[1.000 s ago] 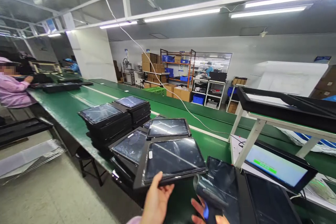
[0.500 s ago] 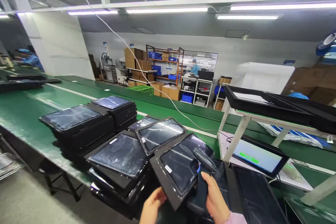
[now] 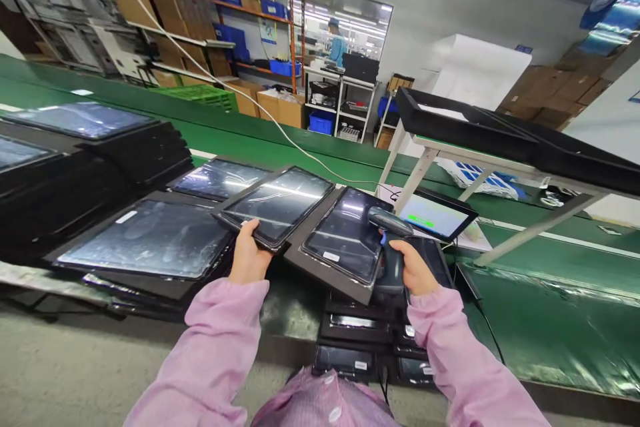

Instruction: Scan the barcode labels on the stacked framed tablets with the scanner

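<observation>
My left hand (image 3: pixel 251 255) grips the near edge of a black framed panel (image 3: pixel 280 203), its thumb on top. In my right hand (image 3: pixel 414 267) is a dark handheld scanner (image 3: pixel 393 260), held by its handle with its head pointing left. Just left of the scanner, another panel with a white label (image 3: pixel 345 233) lies tilted on a dark backing. A larger labelled panel (image 3: pixel 150 237) tops the pile to the left of my left hand. Behind it lies one more glossy panel (image 3: pixel 220 177).
Tall stacks of black panels (image 3: pixel 145 157) stand at the left. A lit monitor (image 3: pixel 433 215) sits under a white-legged stand (image 3: pixel 525 233) at the right. Several small dark devices (image 3: pixel 345 360) lie near my body. A white cable (image 3: pixel 280 128) hangs across the view.
The view has turned down and to the right. My left hand has gone from the labelled panel by the scanner to the panel left of it. The scanner remains in my right hand.
</observation>
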Demonstrator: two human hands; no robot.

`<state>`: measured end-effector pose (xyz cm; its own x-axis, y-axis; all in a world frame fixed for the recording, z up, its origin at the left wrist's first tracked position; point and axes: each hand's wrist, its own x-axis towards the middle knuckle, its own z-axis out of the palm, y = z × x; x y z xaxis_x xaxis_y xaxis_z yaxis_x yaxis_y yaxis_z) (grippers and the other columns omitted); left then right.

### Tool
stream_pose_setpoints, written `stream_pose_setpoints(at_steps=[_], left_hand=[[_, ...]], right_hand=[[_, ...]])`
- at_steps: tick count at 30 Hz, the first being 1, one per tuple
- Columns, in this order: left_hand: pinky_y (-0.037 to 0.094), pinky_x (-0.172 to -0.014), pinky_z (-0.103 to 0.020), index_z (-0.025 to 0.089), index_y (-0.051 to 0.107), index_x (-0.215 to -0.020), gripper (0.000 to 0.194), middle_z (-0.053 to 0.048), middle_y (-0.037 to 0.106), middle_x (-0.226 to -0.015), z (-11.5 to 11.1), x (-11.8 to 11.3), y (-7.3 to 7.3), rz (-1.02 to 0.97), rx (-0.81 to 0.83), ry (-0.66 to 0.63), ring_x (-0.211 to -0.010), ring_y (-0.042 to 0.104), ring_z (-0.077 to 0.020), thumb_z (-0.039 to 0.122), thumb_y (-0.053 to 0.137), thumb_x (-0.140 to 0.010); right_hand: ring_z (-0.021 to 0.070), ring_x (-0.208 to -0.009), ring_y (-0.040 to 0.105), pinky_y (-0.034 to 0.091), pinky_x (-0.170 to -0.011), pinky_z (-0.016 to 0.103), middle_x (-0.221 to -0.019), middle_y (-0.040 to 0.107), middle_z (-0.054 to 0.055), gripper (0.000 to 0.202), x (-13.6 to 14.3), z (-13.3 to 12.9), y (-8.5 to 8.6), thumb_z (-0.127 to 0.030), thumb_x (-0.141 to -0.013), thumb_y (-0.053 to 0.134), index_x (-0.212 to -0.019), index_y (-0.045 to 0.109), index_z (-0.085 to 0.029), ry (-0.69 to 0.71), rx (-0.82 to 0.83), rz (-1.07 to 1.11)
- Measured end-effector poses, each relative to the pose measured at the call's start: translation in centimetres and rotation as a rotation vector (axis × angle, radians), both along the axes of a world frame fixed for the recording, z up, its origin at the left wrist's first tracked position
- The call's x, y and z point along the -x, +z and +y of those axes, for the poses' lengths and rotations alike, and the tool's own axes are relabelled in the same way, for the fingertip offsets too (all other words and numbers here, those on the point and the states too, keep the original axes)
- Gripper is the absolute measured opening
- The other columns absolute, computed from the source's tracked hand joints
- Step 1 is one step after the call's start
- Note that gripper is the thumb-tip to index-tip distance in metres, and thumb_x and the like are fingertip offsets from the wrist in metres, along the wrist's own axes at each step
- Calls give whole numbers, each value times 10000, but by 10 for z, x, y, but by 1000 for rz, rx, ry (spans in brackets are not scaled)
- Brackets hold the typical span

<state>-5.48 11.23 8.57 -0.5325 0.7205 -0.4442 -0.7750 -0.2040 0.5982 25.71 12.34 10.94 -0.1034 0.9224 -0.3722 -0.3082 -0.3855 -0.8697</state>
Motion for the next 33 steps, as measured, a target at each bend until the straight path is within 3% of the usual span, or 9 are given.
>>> stream_pose_setpoints(at_steps=[3,7,13,19,22,26,29,31,33], left_hand=[[522,-754,-312,164,573,-757,71,8,649,-734,-20,-32,-6,-101,-50,-82,-697,612,-154,112,533,-730],[524,-685,-314,150,565,-698,87,-12,651,-681,-49,-93,-19,-233,9,-229,-639,615,-160,68,541,-716],[520,-650,-305,125,590,-660,170,-57,668,-679,-65,-184,-43,-413,9,-331,-632,632,-171,30,487,-758],[526,-662,-296,132,565,-677,198,-38,668,-683,-60,-219,-55,-462,95,-302,-661,644,-162,28,450,-799],[526,-663,-287,146,543,-663,214,-20,655,-656,-65,-226,-62,-490,112,-296,-637,634,-145,28,429,-801],[535,-721,-293,150,553,-700,219,-17,645,-636,-73,-241,-73,-550,132,-345,-666,645,-144,22,403,-796],[540,-790,-308,142,612,-887,284,-22,671,-681,-78,-249,-81,-516,135,-408,-733,672,-153,17,364,-828],[542,-830,-343,118,605,-1011,300,-65,701,-778,-84,-249,-86,-455,133,-518,-813,686,-185,48,347,-876],[548,-828,-353,49,582,-1058,250,-154,707,-895,-93,-244,-91,-367,230,-731,-889,685,-237,138,390,-926]], right_hand=[[146,-488,579,493,-478,231,-575,656,8,90,-42,-3,11,-198,-617,644,-691,635,-147,-84,66,-48],[162,-498,599,507,-483,248,-581,667,22,111,-112,0,17,-201,-609,667,-701,641,-145,-135,111,-200],[171,-478,590,501,-451,250,-569,660,37,224,-191,-4,-4,-190,-515,733,-710,635,-138,-99,45,-295],[193,-635,650,558,-580,279,-711,698,39,377,-236,-31,-23,-203,-515,749,-869,634,-137,-183,-17,-292],[216,-698,669,562,-669,303,-766,714,91,499,-251,-59,-19,-273,-555,744,-1003,614,-95,-187,-43,-342],[161,-490,571,465,-477,241,-563,655,74,620,-252,-103,-1,-441,-655,680,-1110,556,-37,-122,-11,-439],[127,-434,496,385,-421,211,-476,582,10,599,-238,-128,10,-459,-669,657,-1090,556,-46,-72,-7,-526],[123,-441,493,387,-435,211,-486,576,-3,565,-224,-137,12,-435,-662,641,-1079,550,-65,-33,24,-557],[123,-429,487,383,-429,218,-508,588,-3,532,-211,-139,10,-402,-637,612,-1060,534,-90,-2,78,-572]])
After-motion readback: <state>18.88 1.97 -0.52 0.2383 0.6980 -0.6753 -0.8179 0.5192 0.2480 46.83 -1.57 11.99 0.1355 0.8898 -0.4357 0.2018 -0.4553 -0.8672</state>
